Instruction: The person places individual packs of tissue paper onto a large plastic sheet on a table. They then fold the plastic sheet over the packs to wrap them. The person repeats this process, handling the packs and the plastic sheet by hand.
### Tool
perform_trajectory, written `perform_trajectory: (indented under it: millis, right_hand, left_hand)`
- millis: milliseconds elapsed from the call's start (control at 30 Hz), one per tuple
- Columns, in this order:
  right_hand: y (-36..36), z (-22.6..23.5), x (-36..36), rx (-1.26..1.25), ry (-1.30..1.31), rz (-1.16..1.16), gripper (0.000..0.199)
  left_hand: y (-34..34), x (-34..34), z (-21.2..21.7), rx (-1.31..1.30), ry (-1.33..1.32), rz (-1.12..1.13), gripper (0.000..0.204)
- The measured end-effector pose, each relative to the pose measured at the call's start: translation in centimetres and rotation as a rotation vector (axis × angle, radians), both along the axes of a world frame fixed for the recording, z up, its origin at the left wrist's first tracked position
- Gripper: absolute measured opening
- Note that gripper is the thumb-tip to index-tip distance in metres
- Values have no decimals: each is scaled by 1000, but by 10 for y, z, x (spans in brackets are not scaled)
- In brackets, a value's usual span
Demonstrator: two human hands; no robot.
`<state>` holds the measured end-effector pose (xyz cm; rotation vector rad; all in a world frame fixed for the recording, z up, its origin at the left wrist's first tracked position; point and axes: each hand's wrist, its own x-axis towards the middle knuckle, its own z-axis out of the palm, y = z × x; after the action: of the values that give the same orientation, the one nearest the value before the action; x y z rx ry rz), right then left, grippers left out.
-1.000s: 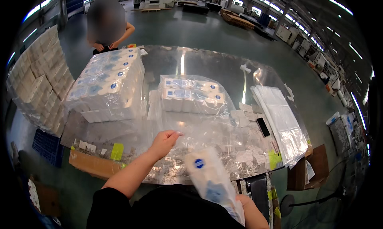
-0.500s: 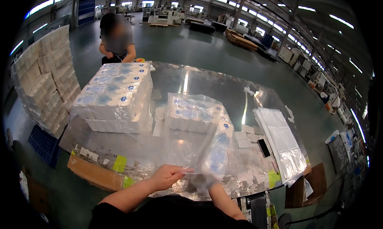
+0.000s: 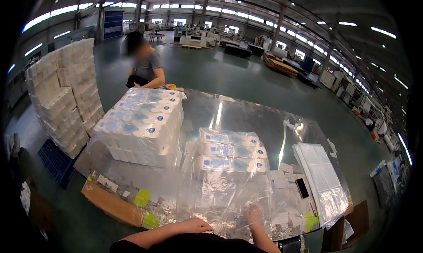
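Left hand [image 3: 198,225] is rested low at the near table edge, fingers curled at the mouth of a clear plastic bag [image 3: 189,191]; whether film is pinched there cannot be told. Right hand [image 3: 253,215] is seen blurred through the film, raised a bit farther in; no pack is gripped by it, but finger posture cannot be made out. Rows of wrapped white roll packs [image 3: 233,163] are enclosed in the bag, set straight ahead of the hands, roughly between them, on the metal table [image 3: 251,114]. Long axis of each pack is laid left to right, so across the line of reach, broad side turned to the person. Right hand is placed nearer to the front row, just short of its right half; left is kept lower and farther off. Loose film is spread between packs and hands. A larger bagged stack [image 3: 139,125] is stood to the left; flat folded bags [image 3: 321,178] are piled at right, a dark phone [image 3: 302,188] just beside them.
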<state>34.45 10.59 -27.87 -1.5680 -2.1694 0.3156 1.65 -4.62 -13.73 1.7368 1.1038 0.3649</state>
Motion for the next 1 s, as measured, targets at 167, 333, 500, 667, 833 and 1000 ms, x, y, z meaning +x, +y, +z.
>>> perform_trajectory:
  millis: [167,333,500,667,833,1000]
  right_hand:
    - [-86,3,10,-20,-235,-126,55]
    - [-100,3,-7,-83,-214,-166,52]
    - [-103,18,-10,-94,-165,-183,49]
    - [-99,9,-7,-50,-188,-168,45]
    - [-100,13,-9,-70,-186,-182,45]
    - [-99,0,-5,-43,-194,-184,46]
  left_hand:
    - [17,2,-58,6,39,113,37]
    - [31,-8,-124,-122,48,284,36]
    - [41,-30,-148,-317,-70,481,38]
    - [41,-33,-161,-402,-198,524,40]
    - [41,-30,-149,-350,-40,489,42]
    - [39,-30,-155,-295,-3,492,39]
